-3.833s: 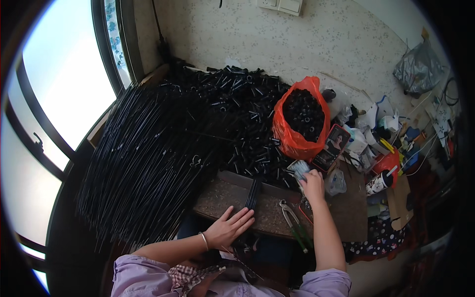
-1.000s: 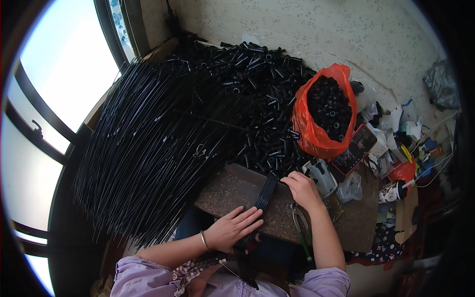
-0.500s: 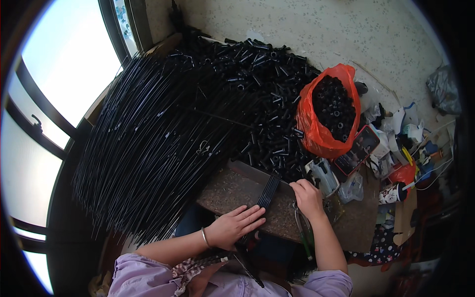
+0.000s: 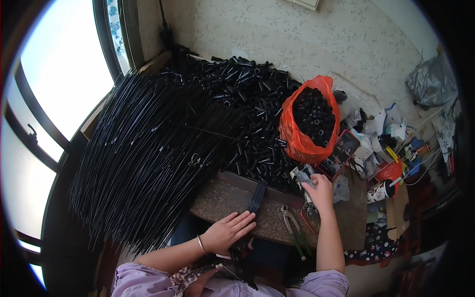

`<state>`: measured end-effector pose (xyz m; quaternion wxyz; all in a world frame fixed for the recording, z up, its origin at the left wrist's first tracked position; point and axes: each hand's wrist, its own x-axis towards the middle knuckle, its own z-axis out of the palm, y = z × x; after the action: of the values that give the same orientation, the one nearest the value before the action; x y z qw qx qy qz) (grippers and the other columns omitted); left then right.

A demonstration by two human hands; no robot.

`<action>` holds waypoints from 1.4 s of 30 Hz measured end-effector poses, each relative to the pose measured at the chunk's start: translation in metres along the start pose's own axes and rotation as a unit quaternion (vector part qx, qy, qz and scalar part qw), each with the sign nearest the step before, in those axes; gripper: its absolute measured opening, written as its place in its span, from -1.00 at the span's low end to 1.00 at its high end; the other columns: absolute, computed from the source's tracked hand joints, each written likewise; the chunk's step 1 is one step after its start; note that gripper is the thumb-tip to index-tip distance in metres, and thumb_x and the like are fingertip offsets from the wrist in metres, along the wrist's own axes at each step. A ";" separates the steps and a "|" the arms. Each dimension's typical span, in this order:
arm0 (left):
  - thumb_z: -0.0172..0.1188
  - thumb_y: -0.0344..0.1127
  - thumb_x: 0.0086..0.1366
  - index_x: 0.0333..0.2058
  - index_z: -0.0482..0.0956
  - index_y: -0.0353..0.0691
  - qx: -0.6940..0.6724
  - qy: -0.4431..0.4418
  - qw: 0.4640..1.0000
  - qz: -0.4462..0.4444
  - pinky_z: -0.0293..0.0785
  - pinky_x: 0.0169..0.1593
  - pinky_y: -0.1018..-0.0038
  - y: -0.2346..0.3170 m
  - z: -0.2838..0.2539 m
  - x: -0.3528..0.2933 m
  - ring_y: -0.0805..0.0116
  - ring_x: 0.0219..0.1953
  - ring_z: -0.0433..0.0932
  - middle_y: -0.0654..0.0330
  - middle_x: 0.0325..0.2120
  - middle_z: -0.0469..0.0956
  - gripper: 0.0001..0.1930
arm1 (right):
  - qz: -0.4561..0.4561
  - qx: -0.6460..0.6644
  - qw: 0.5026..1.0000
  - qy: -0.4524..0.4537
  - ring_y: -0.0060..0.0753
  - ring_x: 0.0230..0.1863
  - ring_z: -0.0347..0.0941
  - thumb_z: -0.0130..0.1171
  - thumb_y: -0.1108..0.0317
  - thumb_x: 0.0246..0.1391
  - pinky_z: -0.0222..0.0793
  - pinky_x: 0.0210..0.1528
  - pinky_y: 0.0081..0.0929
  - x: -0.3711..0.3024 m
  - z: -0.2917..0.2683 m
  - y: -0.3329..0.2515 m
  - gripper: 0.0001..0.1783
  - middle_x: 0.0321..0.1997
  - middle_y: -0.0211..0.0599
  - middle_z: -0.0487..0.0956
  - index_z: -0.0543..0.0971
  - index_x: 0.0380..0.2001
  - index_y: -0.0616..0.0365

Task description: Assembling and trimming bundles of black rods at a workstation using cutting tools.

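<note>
Left hand (image 4: 227, 231): flat and open, fingers spread, resting on the brown board (image 4: 217, 198), fingertips touching the near end of a small bunch of black sticks (image 4: 256, 197). Bunch lying on the board, pointing away from the body, far end up by the pile of short black tubes (image 4: 247, 109).

Right hand (image 4: 319, 190): reaching out past the far edge of the board, fingers curled at a small grey packet (image 4: 302, 174). Hard to tell whether gripping it or only touching it.

Pliers (image 4: 294, 230) lying on the board between the two hands, not held.

Looks like only a little bit done. Just one small bunch of sticks set out on the board. To the left, a very big heap of long black sticks (image 4: 143, 158), loose and not sorted. Behind the board, the big pile of short tubes, all mixed up. Beside that, an orange bag (image 4: 297, 133), open and full to the top with small black round bits. Seems like lots and lots left to do, and nothing finished anywhere in view.
</note>
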<state>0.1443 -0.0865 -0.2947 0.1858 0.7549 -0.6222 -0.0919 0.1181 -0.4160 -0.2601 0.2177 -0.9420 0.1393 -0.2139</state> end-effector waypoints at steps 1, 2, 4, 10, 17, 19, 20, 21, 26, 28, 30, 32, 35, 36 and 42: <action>0.30 -0.07 -0.26 0.21 0.03 -0.29 0.001 0.000 1.000 0.005 -0.09 0.28 0.26 0.002 0.000 -0.002 0.12 0.31 -0.07 -0.05 0.25 -0.05 0.02 | 0.020 -0.026 0.999 0.009 -0.15 -0.39 0.41 0.36 0.38 -0.31 0.35 -0.35 -0.30 -0.006 0.005 0.000 -0.59 -0.45 -0.16 0.45 0.50 -0.32 0.30; 0.22 -0.10 -0.18 0.21 0.02 -0.30 -0.002 0.002 1.000 0.002 -0.12 0.28 0.24 0.004 0.000 -0.003 0.11 0.31 -0.08 -0.06 0.25 -0.05 -0.05 | 0.039 -0.002 0.999 -0.028 -0.11 -0.40 0.41 0.33 0.39 -0.28 0.35 -0.33 -0.31 -0.007 0.013 0.008 -0.60 -0.43 -0.14 0.45 0.50 -0.29 0.31; 0.14 -0.12 -0.09 0.21 0.02 -0.31 -0.006 0.002 1.000 0.000 -0.14 0.29 0.23 0.008 0.000 -0.004 0.10 0.31 -0.08 -0.07 0.26 -0.06 -0.12 | 0.057 0.000 0.997 -0.058 -0.04 -0.34 0.43 0.29 0.42 -0.22 0.37 -0.27 -0.28 -0.004 0.029 -0.001 -0.64 -0.37 -0.09 0.47 0.50 -0.27 0.32; 0.15 -0.27 -0.20 0.22 0.01 -0.30 0.019 -0.040 0.999 -0.005 -0.13 0.29 0.25 0.012 -0.002 -0.003 0.11 0.32 -0.09 -0.05 0.26 -0.06 -0.09 | -0.092 -0.002 0.994 0.066 -0.24 -0.46 0.44 0.26 0.53 -0.22 0.36 -0.41 -0.42 0.029 0.077 -0.030 -0.66 -0.43 -0.16 0.48 0.50 -0.27 0.31; 0.15 -0.23 -0.17 0.22 0.01 -0.29 0.001 -0.029 0.999 -0.013 -0.14 0.29 0.25 0.008 0.000 -0.004 0.13 0.32 -0.08 -0.03 0.26 -0.05 -0.09 | -0.030 -0.001 0.999 -0.015 -0.08 -0.43 0.46 0.23 0.43 -0.16 0.38 -0.35 -0.32 0.020 0.010 -0.003 -0.84 -0.37 -0.15 0.49 0.56 -0.43 0.25; 0.16 -0.22 -0.16 0.22 0.01 -0.29 -0.014 -0.026 1.000 -0.010 -0.14 0.29 0.25 0.009 0.000 -0.006 0.13 0.32 -0.08 -0.03 0.26 -0.05 -0.10 | -0.036 -0.079 0.996 -0.024 -0.04 -0.36 0.42 0.23 0.42 -0.18 0.35 -0.30 -0.27 0.007 0.007 0.010 -0.86 -0.46 -0.15 0.45 0.57 -0.49 0.24; 0.16 -0.20 -0.16 0.22 0.01 -0.29 -0.004 -0.030 0.999 -0.011 -0.15 0.29 0.24 0.009 -0.001 -0.005 0.14 0.32 -0.08 -0.03 0.26 -0.05 -0.09 | -0.032 -0.082 0.996 -0.025 -0.04 -0.36 0.42 0.23 0.42 -0.18 0.35 -0.30 -0.27 0.006 0.009 0.016 -0.86 -0.46 -0.15 0.45 0.57 -0.49 0.24; 0.17 -0.19 -0.16 0.22 0.01 -0.29 0.005 -0.035 0.999 -0.013 -0.16 0.29 0.24 0.008 -0.002 -0.005 0.14 0.32 -0.08 -0.03 0.26 -0.05 -0.09 | -0.027 -0.072 0.997 -0.025 -0.04 -0.33 0.42 0.24 0.43 -0.20 0.34 -0.28 -0.27 0.006 0.013 0.022 -0.85 -0.45 -0.15 0.45 0.57 -0.48 0.24; 0.20 -0.19 -0.19 0.22 0.01 -0.29 0.009 -0.048 0.999 -0.011 -0.17 0.30 0.23 0.009 0.000 -0.006 0.15 0.32 -0.09 -0.02 0.27 -0.06 -0.06 | -0.013 -0.066 0.998 0.006 -0.05 -0.31 0.40 0.25 0.45 -0.22 0.34 -0.26 -0.24 0.008 0.010 0.018 -0.85 -0.44 -0.16 0.45 0.57 -0.49 0.25; 0.22 -0.19 -0.20 0.22 0.01 -0.28 0.006 -0.061 0.998 -0.016 -0.17 0.30 0.23 0.009 0.000 -0.007 0.15 0.32 -0.09 -0.01 0.27 -0.07 -0.05 | -0.059 -0.069 0.996 -0.015 -0.06 -0.33 0.40 0.23 0.46 -0.22 0.34 -0.27 -0.24 0.009 0.010 0.017 -0.88 -0.46 -0.16 0.45 0.56 -0.51 0.26; 0.23 -0.20 -0.23 0.22 0.00 -0.28 0.032 -0.048 0.998 -0.010 -0.17 0.30 0.24 0.008 0.004 -0.007 0.16 0.32 -0.09 0.00 0.27 -0.07 -0.03 | -0.073 -0.086 0.993 -0.031 -0.06 -0.35 0.40 0.22 0.47 -0.20 0.34 -0.27 -0.24 0.007 0.012 0.020 -0.88 -0.47 -0.15 0.45 0.56 -0.51 0.27; 0.23 -0.21 -0.23 0.22 0.00 -0.27 0.026 -0.055 0.998 -0.013 -0.17 0.30 0.24 0.009 0.002 -0.006 0.16 0.32 -0.09 0.00 0.27 -0.07 -0.02 | -0.026 -0.104 0.993 -0.039 -0.06 -0.34 0.40 0.20 0.47 -0.18 0.34 -0.26 -0.24 0.007 0.011 0.019 -0.88 -0.43 -0.14 0.46 0.57 -0.49 0.28; 0.23 -0.21 -0.24 0.22 0.00 -0.27 -0.003 -0.052 0.998 -0.021 -0.16 0.30 0.24 0.011 0.000 -0.004 0.16 0.32 -0.09 0.00 0.27 -0.07 -0.02 | -0.083 -0.099 0.991 0.023 -0.07 -0.37 0.43 0.18 0.52 -0.17 0.34 -0.31 -0.30 0.007 0.008 0.016 -0.88 -0.46 -0.11 0.45 0.56 -0.45 0.28; 0.23 -0.21 -0.24 0.22 0.01 -0.27 -0.027 -0.044 0.998 -0.027 -0.16 0.29 0.25 0.011 -0.001 -0.004 0.16 0.32 -0.09 0.00 0.27 -0.07 -0.02 | -0.083 -0.097 0.992 0.022 -0.07 -0.37 0.43 0.18 0.52 -0.17 0.34 -0.31 -0.30 0.006 0.008 0.007 -0.88 -0.46 -0.11 0.45 0.56 -0.45 0.28; 0.19 -0.21 -0.19 0.22 0.02 -0.27 0.010 -0.052 0.998 -0.022 -0.13 0.28 0.25 0.010 -0.002 0.000 0.15 0.32 -0.08 0.00 0.27 -0.06 -0.07 | -0.155 0.048 0.982 -0.100 -0.11 -0.39 0.45 0.08 0.55 -0.06 0.37 -0.35 -0.36 -0.018 0.048 -0.050 -0.80 -0.41 -0.18 0.45 0.55 -0.29 0.23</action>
<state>0.1361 -0.0876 -0.2895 0.1433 0.7646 -0.6151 -0.1287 0.1332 -0.3495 -0.2818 0.2395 -0.9574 -0.0407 -0.1563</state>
